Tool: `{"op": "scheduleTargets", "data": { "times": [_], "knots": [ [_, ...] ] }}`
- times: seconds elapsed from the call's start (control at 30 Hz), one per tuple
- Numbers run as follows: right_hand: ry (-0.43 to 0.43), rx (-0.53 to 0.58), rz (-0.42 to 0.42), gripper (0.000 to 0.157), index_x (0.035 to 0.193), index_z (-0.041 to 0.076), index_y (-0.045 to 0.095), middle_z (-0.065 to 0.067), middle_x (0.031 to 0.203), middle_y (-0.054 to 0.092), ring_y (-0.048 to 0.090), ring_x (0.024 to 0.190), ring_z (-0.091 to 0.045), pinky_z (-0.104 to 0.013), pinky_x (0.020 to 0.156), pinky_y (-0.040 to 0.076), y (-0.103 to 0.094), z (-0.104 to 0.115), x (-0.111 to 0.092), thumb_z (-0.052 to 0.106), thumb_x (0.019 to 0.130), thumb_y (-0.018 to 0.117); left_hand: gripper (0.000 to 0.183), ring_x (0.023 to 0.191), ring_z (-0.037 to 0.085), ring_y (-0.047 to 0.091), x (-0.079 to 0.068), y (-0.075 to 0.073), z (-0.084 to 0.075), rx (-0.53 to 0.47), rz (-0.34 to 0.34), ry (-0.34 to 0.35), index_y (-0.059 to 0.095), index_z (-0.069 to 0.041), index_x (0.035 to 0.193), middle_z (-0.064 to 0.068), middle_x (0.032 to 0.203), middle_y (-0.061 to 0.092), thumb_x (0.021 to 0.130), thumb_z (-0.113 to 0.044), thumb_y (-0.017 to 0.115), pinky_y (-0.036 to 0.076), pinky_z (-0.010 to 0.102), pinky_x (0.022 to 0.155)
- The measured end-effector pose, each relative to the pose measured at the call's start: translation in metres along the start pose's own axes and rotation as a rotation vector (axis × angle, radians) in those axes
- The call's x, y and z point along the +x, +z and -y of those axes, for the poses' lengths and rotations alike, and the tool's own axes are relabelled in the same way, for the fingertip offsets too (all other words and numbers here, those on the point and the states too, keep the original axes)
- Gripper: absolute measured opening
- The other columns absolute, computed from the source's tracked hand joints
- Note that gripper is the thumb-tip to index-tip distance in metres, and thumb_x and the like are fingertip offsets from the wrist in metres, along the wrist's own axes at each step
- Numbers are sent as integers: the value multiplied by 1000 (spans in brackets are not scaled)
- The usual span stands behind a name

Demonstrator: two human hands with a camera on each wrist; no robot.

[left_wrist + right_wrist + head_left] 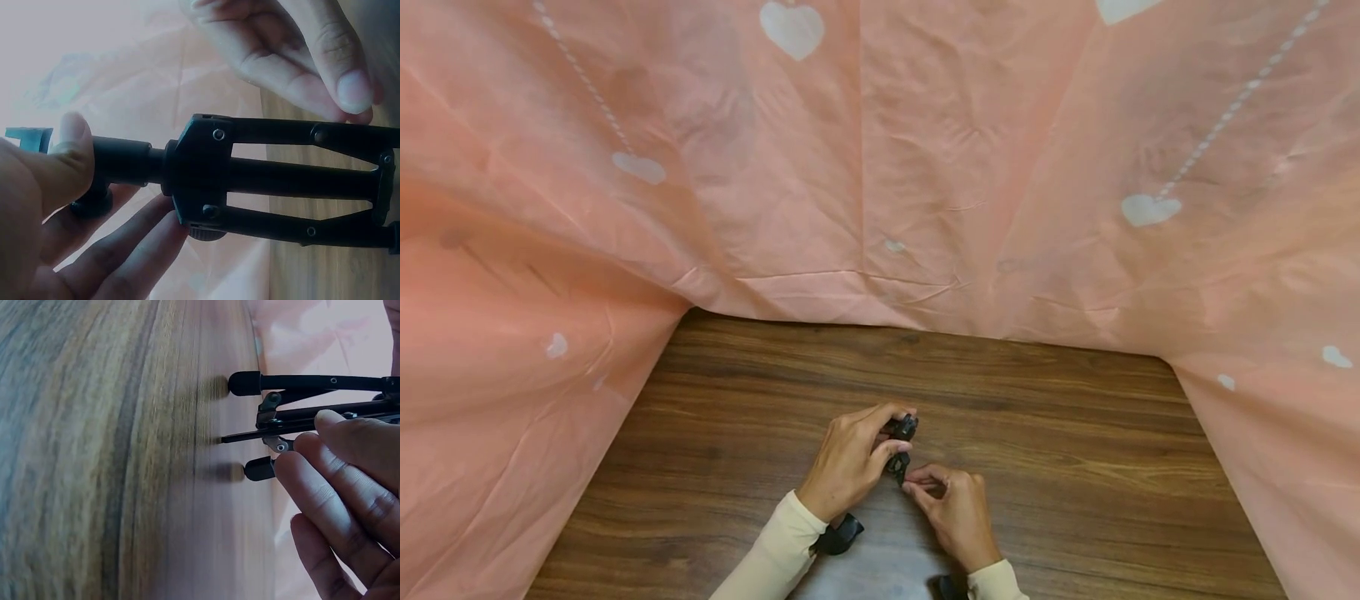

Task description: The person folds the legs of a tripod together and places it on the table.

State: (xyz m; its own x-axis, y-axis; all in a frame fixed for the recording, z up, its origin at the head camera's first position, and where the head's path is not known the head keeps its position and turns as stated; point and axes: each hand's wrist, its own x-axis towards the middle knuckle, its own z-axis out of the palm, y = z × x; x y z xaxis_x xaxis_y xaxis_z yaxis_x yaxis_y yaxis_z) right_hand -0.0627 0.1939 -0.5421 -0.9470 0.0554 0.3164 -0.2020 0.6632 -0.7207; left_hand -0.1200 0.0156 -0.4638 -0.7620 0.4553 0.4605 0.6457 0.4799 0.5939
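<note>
A small black tripod [904, 428] is held upright just over the table. My left hand [847, 454] grips its upper part; in the left wrist view the thumb lies across the neck [119, 159], and fingers reach below the leg bracket [200, 172]. My right hand [958, 508] is at the lower end. In the right wrist view its thumb and fingers pinch a slim leg [244, 435], whose bare tip points at the tabletop. Two other legs end in black rubber feet [244, 383], close over the wood.
The brown wood-grain table [1075, 483] lies under both hands. A pink cloth [925, 167] with pale hearts stands around the back and both sides. Black wrist devices [840, 534] sit below both hands, at the cream sleeves [775, 542].
</note>
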Motion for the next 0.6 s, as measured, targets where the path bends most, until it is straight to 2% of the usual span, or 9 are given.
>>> {"op": "scheduleTargets", "data": {
  "times": [0.2, 0.3, 0.43, 0.6],
  "knots": [
    [0, -20, -12, 18, 75, 23, 76, 14, 69, 73, 66, 63, 7, -17, 57, 53, 3, -2, 1, 14, 70, 91, 25, 92, 2, 68, 1, 1, 2, 1, 28, 16, 65, -21, 111, -11, 101, 70, 92, -36, 67, 57, 26, 77],
    [17, -12, -2, 17, 75, 23, 76, 13, 69, 74, 67, 63, 5, -16, 56, 53, 4, -3, 1, 14, 71, 90, 27, 92, 3, 69, 0, 2, 3, -33, 41, 7, 65, -21, 110, -10, 102, 70, 92, -40, 66, 57, 24, 76],
    [30, -10, 5, 18, 75, 23, 76, 12, 69, 74, 68, 63, 4, -16, 56, 53, 6, -3, 1, 13, 71, 90, 30, 88, 1, 68, 0, 4, 4, -29, 24, 1, 65, -22, 109, -12, 99, 70, 90, -45, 66, 56, 22, 74],
    [27, -23, 17, 19, 75, 24, 75, 13, 69, 73, 67, 63, 4, -17, 56, 53, 7, -4, 2, 13, 71, 90, 27, 80, -1, 65, 2, 4, 6, 35, -6, 39, 66, -21, 106, -13, 93, 69, 90, -44, 67, 53, 22, 68]
  ]
}}
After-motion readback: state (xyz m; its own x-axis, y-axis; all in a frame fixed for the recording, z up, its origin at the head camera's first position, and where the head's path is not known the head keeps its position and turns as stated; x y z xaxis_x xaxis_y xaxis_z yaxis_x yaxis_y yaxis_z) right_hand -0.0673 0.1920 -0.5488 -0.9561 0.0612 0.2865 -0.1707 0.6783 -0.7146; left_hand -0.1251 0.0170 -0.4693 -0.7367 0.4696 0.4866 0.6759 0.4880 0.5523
